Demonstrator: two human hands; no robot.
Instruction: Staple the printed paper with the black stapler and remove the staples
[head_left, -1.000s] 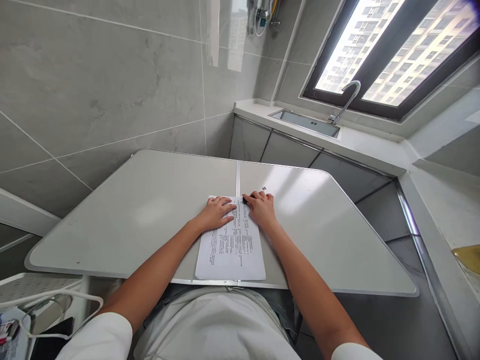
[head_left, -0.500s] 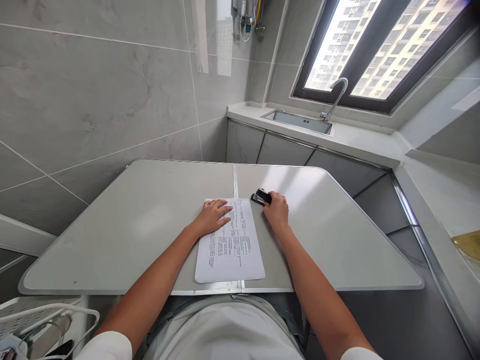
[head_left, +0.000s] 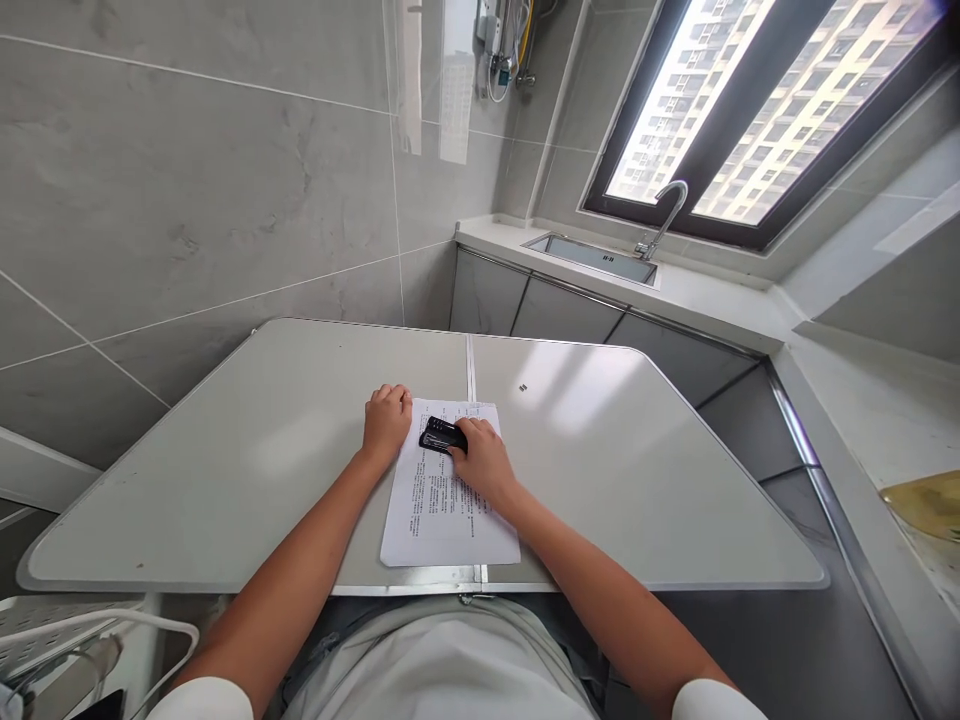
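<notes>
A printed sheet of paper (head_left: 450, 540) lies on the folding table, its text running sideways to me. At its upper left edge is my left hand (head_left: 386, 425), with the fingers curled closed against the paper's border; the fingertips are partly hidden. My right hand (head_left: 484, 460) grips a black stapler (head_left: 442, 435) from its right end. The stapler sits over the upper part of the sheet, its free end pointing left towards my left hand. Whether it presses on the paper or hovers just above, I cannot tell.
A small dark piece, perhaps staples (head_left: 523, 387), lies on the white table (head_left: 637, 480) to the right of the sheet. Beyond stand a counter with a sink (head_left: 592, 258) and a tap (head_left: 664, 220). A white rack (head_left: 90, 630) is at lower left.
My right hand has brought the stapler left, from the table onto the sheet. My left hand has slid off the paper's face to its left edge and curled. The small dark piece now shows.
</notes>
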